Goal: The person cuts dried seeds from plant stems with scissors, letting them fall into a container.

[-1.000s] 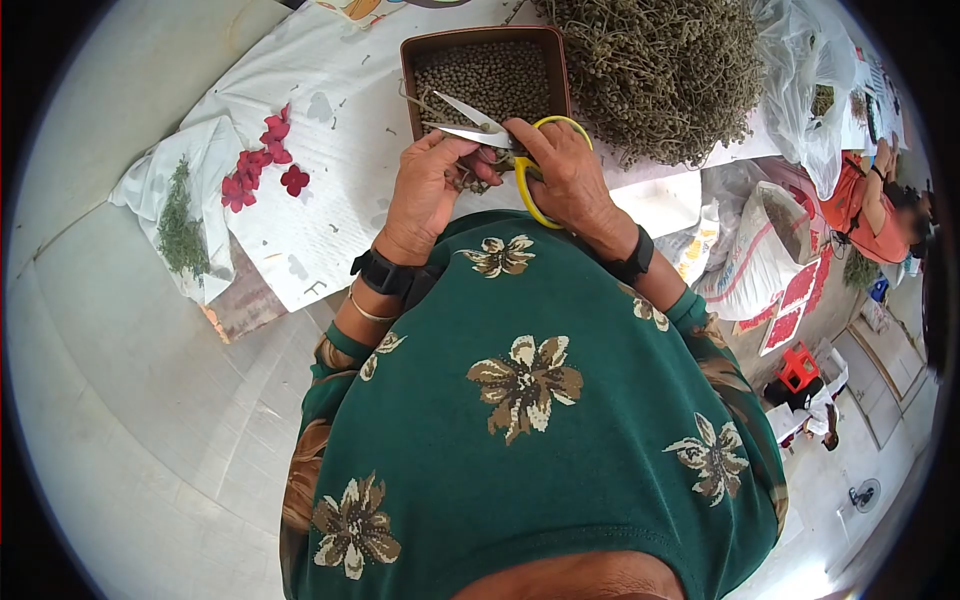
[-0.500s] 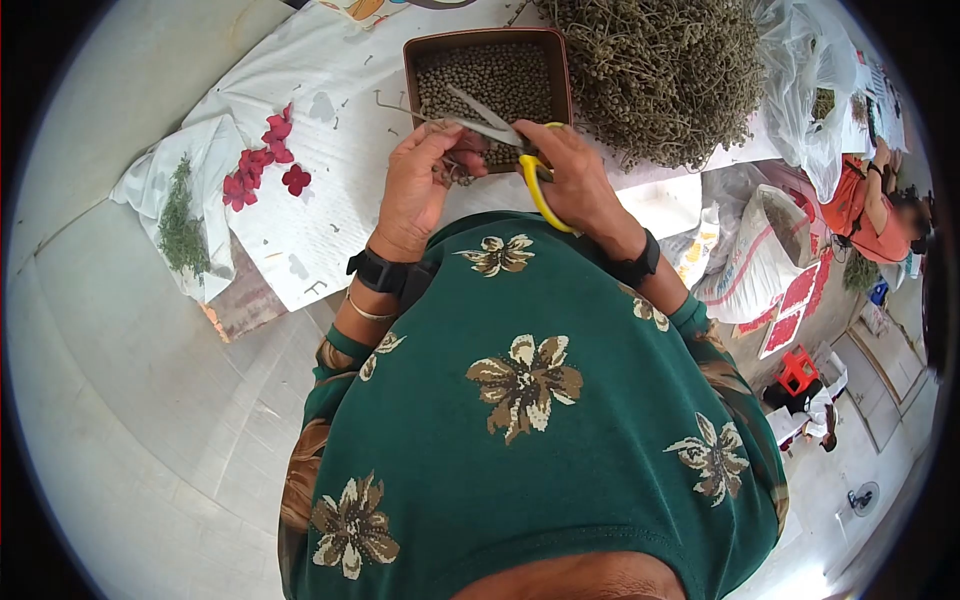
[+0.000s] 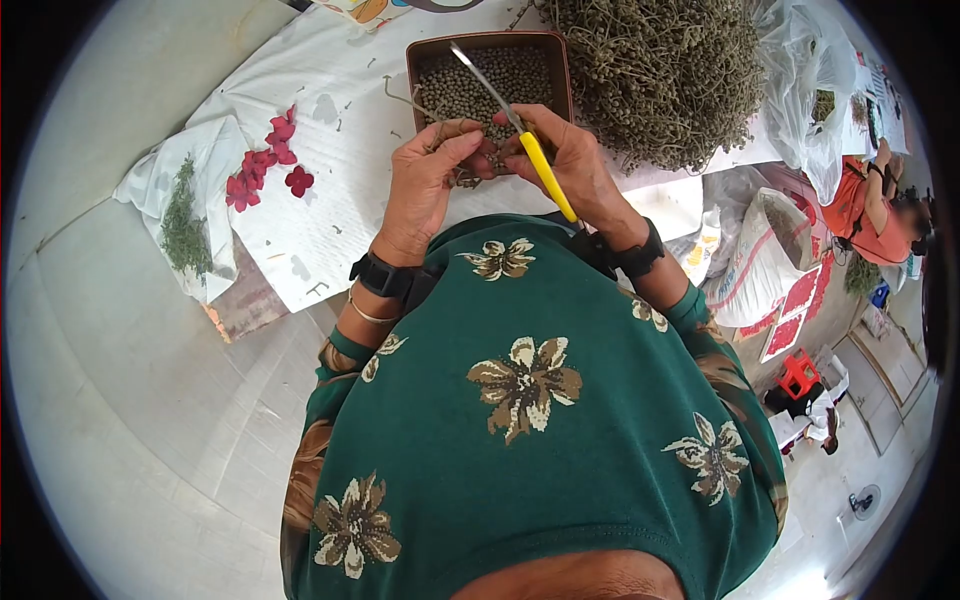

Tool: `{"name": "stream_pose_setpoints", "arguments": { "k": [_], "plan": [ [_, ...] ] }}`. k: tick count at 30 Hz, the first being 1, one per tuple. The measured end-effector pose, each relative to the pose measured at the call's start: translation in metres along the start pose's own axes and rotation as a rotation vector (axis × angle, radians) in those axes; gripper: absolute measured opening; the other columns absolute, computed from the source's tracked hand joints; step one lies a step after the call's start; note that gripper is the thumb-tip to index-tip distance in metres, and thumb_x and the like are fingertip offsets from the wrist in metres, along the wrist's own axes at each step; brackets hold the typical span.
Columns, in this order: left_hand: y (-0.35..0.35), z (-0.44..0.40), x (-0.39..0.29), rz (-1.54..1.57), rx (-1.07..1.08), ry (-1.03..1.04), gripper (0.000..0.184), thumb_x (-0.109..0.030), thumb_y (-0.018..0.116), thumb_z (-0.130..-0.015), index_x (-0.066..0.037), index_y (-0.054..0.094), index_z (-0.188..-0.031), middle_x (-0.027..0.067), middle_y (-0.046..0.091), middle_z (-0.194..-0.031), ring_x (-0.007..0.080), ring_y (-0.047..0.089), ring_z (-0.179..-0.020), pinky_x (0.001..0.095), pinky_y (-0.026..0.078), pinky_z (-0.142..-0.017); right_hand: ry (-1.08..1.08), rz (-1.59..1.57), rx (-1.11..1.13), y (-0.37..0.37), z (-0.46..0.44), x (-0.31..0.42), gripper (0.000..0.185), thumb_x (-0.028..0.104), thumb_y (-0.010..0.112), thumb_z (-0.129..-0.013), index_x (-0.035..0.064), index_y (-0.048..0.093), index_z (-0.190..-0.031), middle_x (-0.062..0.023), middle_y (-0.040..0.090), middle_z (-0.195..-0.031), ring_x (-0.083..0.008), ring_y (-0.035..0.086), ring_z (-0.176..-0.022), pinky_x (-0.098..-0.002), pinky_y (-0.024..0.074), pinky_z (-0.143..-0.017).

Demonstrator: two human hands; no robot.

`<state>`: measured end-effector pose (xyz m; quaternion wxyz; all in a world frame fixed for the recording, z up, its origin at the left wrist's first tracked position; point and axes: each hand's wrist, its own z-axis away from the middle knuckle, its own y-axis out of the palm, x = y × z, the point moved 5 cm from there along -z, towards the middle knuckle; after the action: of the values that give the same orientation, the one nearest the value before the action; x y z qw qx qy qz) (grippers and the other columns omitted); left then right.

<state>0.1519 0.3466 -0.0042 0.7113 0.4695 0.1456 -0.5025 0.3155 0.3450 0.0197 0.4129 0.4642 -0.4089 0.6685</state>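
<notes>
My left hand (image 3: 424, 180) is closed with fingertips pinched around a thin dried stem (image 3: 403, 98), whose bent end sticks out up and to the left. Scissors with yellow handles (image 3: 547, 172) lie in my right hand (image 3: 585, 178); their blades look closed and point up and left over the box. The fingertips of both hands meet at the stem's lower part, which is mostly hidden. Just beyond them stands a dark rectangular box (image 3: 411, 75) holding many small round brown seed pods (image 3: 515, 75).
A big heap of dried stems with pods (image 3: 660, 80) lies right of the box. Red flowers (image 3: 260, 165) and a green sprig (image 3: 183, 220) rest on the white cloth (image 3: 330, 170). Plastic bags (image 3: 810, 90) and a white sack (image 3: 755, 270) are at right, near another person (image 3: 875, 220).
The scissors have gone from open blades across the stem to closed blades pointing up, with the handles turned. My right hand's fingertips have moved left to meet my left hand's.
</notes>
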Motion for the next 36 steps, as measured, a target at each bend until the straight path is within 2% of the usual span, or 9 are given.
{"name": "stream_pose_setpoints", "arguments": {
  "k": [8, 16, 19, 20, 23, 27, 36],
  "plan": [
    [0.001, 0.003, -0.001, -0.032, 0.061, 0.037, 0.022, 0.0, 0.066, -0.081, 0.004, 0.063, -0.102, 0.0097, 0.067, -0.085, 0.0162, 0.064, -0.07, 0.0271, 0.053, -0.068, 0.063, -0.143, -0.024, 0.002, -0.003, -0.004, 0.041, -0.004, 0.064, -0.082, 0.0069, 0.054, -0.12, -0.0006, 0.06, -0.085, -0.0071, 0.057, -0.082, -0.0222, 0.0489, -0.074],
    [-0.005, 0.002, 0.003, -0.16, 0.089, 0.02, 0.016, 0.001, 0.063, -0.081, 0.004, 0.062, -0.097, 0.0115, 0.066, -0.088, 0.0189, 0.063, -0.067, 0.0305, 0.054, -0.069, -0.02, 0.184, -0.063, 0.005, -0.004, 0.007, 0.043, 0.001, 0.067, -0.081, 0.0045, 0.053, -0.121, -0.0016, 0.064, -0.087, -0.0074, 0.06, -0.083, -0.0227, 0.0494, -0.073],
    [-0.009, -0.002, -0.002, 0.054, -0.097, 0.029, 0.009, 0.002, 0.062, -0.08, 0.002, 0.061, -0.089, 0.0118, 0.066, -0.08, 0.0186, 0.063, -0.066, 0.0301, 0.054, -0.065, 0.036, 0.212, -0.138, -0.005, -0.002, 0.006, 0.042, 0.002, 0.066, -0.081, 0.0035, 0.052, -0.12, -0.0084, 0.065, -0.093, -0.0171, 0.063, -0.086, -0.0293, 0.0494, -0.079],
    [-0.01, -0.004, -0.004, 0.053, -0.095, 0.038, 0.009, 0.002, 0.062, -0.08, 0.002, 0.061, -0.089, 0.0118, 0.066, -0.08, 0.0186, 0.063, -0.066, 0.0301, 0.054, -0.065, 0.028, 0.213, -0.139, -0.007, -0.002, 0.006, 0.042, 0.002, 0.066, -0.081, 0.0035, 0.052, -0.12, -0.0084, 0.065, -0.093, -0.0171, 0.063, -0.086, -0.0293, 0.0494, -0.079],
    [-0.023, -0.007, -0.005, 0.207, -0.145, 0.027, 0.006, 0.0, 0.059, -0.08, 0.001, 0.06, -0.086, 0.0115, 0.064, -0.077, 0.0199, 0.061, -0.064, 0.0328, 0.054, -0.064, -0.273, 0.617, -0.183, -0.011, 0.007, 0.01, 0.043, 0.001, 0.064, -0.079, 0.0045, 0.052, -0.121, -0.0146, 0.062, -0.097, -0.0299, 0.06, -0.091, -0.0382, 0.0464, -0.086],
    [-0.022, -0.007, -0.006, 0.227, -0.112, 0.045, 0.006, -0.001, 0.058, -0.08, 0.001, 0.06, -0.086, 0.0111, 0.063, -0.077, 0.0206, 0.061, -0.064, 0.0341, 0.054, -0.064, -0.242, 0.638, -0.121, -0.004, 0.016, -0.001, 0.047, -0.001, 0.063, -0.075, 0.0056, 0.052, -0.121, -0.0165, 0.06, -0.099, -0.0367, 0.054, -0.095, -0.0437, 0.0428, -0.089],
    [-0.022, -0.005, 0.003, 0.27, -0.092, -0.016, 0.006, 0.0, 0.057, -0.08, 0.001, 0.059, -0.086, 0.0115, 0.062, -0.079, 0.0194, 0.06, -0.066, 0.0342, 0.053, -0.065, -0.306, 0.686, -0.153, 0.011, 0.01, 0.002, 0.053, -0.001, 0.066, -0.07, 0.0069, 0.051, -0.121, -0.0146, 0.059, -0.095, -0.0348, 0.054, -0.093, -0.0434, 0.043, -0.084]
  ]
}}
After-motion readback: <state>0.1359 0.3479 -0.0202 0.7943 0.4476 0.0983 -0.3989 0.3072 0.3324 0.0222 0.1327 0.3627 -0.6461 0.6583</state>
